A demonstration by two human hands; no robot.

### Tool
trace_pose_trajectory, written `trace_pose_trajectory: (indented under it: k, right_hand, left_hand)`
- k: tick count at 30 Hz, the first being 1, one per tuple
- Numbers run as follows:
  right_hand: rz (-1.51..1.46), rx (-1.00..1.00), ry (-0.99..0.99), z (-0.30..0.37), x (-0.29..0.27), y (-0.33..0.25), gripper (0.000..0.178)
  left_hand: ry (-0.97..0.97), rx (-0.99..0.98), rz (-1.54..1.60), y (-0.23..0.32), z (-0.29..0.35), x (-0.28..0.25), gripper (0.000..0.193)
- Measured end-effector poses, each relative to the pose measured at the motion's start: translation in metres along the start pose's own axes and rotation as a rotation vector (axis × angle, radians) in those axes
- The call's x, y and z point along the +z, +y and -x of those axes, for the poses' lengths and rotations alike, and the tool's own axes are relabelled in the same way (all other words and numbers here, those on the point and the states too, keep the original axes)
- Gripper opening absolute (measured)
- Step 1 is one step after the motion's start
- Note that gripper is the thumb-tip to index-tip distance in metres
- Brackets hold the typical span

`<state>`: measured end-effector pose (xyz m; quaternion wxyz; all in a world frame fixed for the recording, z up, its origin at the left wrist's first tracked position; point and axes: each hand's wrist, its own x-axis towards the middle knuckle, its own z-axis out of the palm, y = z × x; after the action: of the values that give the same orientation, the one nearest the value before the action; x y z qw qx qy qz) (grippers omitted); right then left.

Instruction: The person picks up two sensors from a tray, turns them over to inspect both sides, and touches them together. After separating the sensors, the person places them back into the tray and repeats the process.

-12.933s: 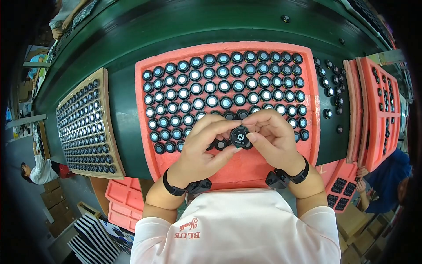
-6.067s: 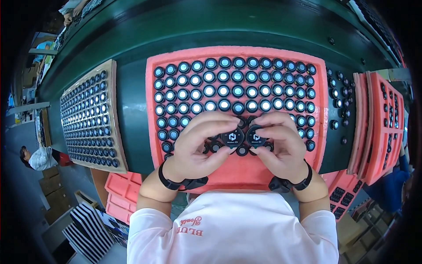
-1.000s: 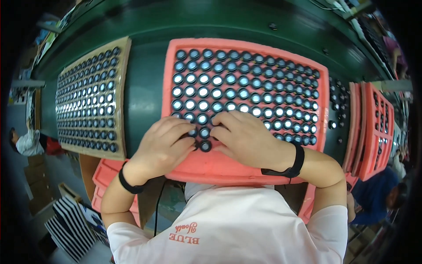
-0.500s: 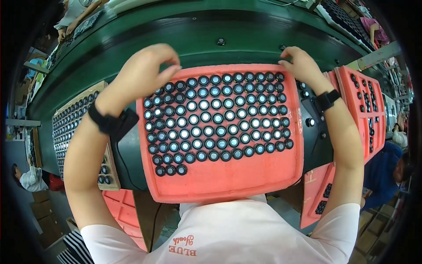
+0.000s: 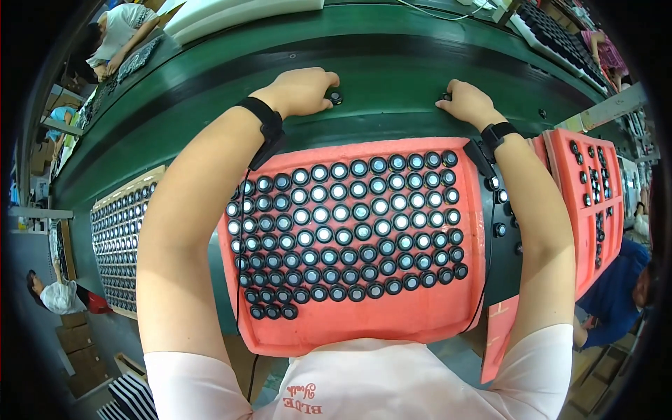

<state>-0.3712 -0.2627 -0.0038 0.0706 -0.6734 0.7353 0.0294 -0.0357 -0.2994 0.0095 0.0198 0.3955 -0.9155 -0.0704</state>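
Both arms stretch over a pink foam tray (image 5: 378, 323) to a green surface. My left hand (image 5: 302, 92) has thumb and index finger curled closely around a small round black part (image 5: 337, 98). Farther right, my right hand (image 5: 467, 104) pinches a similar black part (image 5: 446, 96), partly covered by its fingers. Rows of round black parts with shiny pale centres (image 5: 362, 231) fill most of the tray, with a short row at its near left. Each wrist wears a black strap with a small device.
On the left stands another tray of round parts (image 5: 122, 238). A divided pink tray (image 5: 584, 203) is at the right, and loose parts (image 5: 499, 229) lie beside my right forearm. Cables hang across the centre tray. Other people (image 5: 126, 35) work around the edges.
My left hand has moved right and forward from the tray's far left corner to a part on the green surface. My right hand has closed on another part there. The tray appears lower in view.
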Motion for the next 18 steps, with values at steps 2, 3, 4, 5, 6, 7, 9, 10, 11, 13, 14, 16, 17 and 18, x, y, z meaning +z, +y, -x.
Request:
trace_pose_trajectory:
  k: [2,3,4,5,6,7,9,10,11,13,14,16,17,18]
  right_hand:
    - [-0.010,-0.024,-0.015,-0.006,0.003,0.003,0.038]
    - [-0.011,-0.020,-0.016,-0.008,0.004,0.006,0.038]
    - [-0.043,-0.047,-0.009,-0.007,0.002,0.008,0.038]
    - [-0.072,-0.070,0.001,-0.005,-0.001,0.011,0.038]
    - [-0.094,-0.078,0.014,0.000,-0.005,0.020,0.038]
    - [-0.133,-0.135,0.075,0.005,-0.007,0.025,0.038]
    - [-0.308,-0.251,0.163,0.016,-0.009,0.025,0.040]
    - [-0.453,-0.317,0.192,0.022,-0.011,0.016,0.041]
    - [-0.536,-0.382,0.195,0.034,-0.017,-0.002,0.042]
    - [-0.968,-0.389,0.020,0.068,-0.026,-0.036,0.042]
    - [-0.975,-0.442,0.048,0.086,-0.027,-0.048,0.044]
    - [-1.297,-0.416,-0.104,0.137,-0.043,-0.070,0.042]
    - [-1.515,-0.468,-0.169,0.150,-0.031,-0.073,0.042]
    - [-1.671,-0.501,-0.204,0.172,-0.030,-0.079,0.041]
  left_hand:
    - [-0.011,0.007,0.020,-0.001,-0.010,0.007,0.026]
    - [-0.014,0.011,0.030,-0.002,-0.015,0.009,0.027]
    - [-0.015,0.020,0.031,-0.002,-0.017,0.011,0.027]
    - [-0.043,0.020,0.000,-0.002,-0.018,0.011,0.027]
    - [-0.065,0.037,-0.025,0.000,-0.024,0.013,0.027]
    - [-0.083,0.059,-0.051,0.004,-0.029,0.013,0.027]
    - [-0.051,0.065,-0.076,-0.002,-0.027,0.019,0.025]
    - [-0.018,0.092,-0.048,-0.008,-0.020,0.018,0.024]
    - [-0.009,0.098,-0.017,-0.014,-0.014,0.017,0.025]
    - [0.079,-0.020,0.183,-0.021,0.012,0.009,0.025]
    - [0.166,-0.042,0.288,-0.016,0.025,0.002,0.025]
    - [0.333,-0.082,0.586,-0.009,0.038,0.004,0.024]
    - [0.338,-0.122,0.816,0.000,0.045,-0.001,0.024]
    - [0.389,-0.146,0.960,0.021,0.059,-0.012,0.024]
